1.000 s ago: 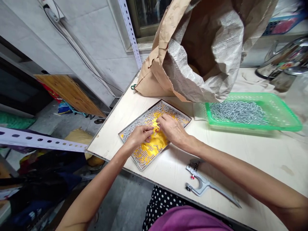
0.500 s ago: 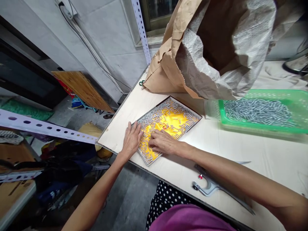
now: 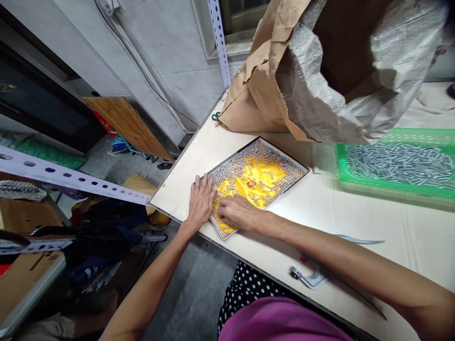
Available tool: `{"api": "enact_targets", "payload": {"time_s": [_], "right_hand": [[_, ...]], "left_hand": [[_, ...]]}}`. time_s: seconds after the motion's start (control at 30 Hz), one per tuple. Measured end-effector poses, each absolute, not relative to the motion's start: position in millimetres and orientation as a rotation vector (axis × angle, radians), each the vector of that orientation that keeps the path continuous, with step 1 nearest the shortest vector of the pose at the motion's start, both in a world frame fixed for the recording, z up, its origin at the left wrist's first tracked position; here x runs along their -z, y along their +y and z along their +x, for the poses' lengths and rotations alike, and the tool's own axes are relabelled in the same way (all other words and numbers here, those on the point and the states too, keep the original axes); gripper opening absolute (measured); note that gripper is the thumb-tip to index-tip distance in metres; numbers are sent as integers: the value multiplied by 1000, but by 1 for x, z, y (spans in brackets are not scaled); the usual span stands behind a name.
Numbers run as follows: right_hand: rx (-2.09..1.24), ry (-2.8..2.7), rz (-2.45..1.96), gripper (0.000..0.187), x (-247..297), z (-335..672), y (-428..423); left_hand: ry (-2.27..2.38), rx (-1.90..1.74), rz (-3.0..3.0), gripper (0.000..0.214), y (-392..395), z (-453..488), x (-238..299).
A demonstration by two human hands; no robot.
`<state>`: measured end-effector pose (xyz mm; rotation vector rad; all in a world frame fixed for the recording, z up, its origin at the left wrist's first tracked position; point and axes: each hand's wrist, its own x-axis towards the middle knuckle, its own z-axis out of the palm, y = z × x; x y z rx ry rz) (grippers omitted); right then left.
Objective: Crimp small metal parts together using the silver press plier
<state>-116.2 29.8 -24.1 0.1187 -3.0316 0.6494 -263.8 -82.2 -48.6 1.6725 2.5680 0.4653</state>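
Tray (image 3: 267,176) near table edge (image 3: 210,237), apart from green basket (image 3: 398,189); left hand (image 3: 201,201) splayed at rim; right hand (image 3: 240,211) curled.

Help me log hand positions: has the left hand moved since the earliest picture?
Yes: the left hand has moved toward the table's left corner, from over the tray to its left edge.

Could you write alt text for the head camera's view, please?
A person's curled right hand is at a shallow, yellow-bottomed rectangular tray of small silvery metallic rods, left hand spread at its edge. A brown paper sack is behind, a green plastic basket to the right.
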Motion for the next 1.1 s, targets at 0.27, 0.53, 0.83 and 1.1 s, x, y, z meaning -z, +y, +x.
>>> {"api": "enact_targets", "payload": {"time_s": [0.27,0.53,0.83,1.1], "right_hand": [[-843,-2949,-152,17,17,-88,85],[-889,-2896,-121,14,26,-89,71],[-603,-2962,-136,15,34,-102,50],[-1319,-2406,-484,4,7,-95,74]], "left_hand": [[2589,-486,1655,51,-81,-263,49],[2596,-445,1676,51,-80,-261,48],[2615,-518,1721,47,-82,-256,43],[2313,-1000,1772,28,-72,-203,9]]}}
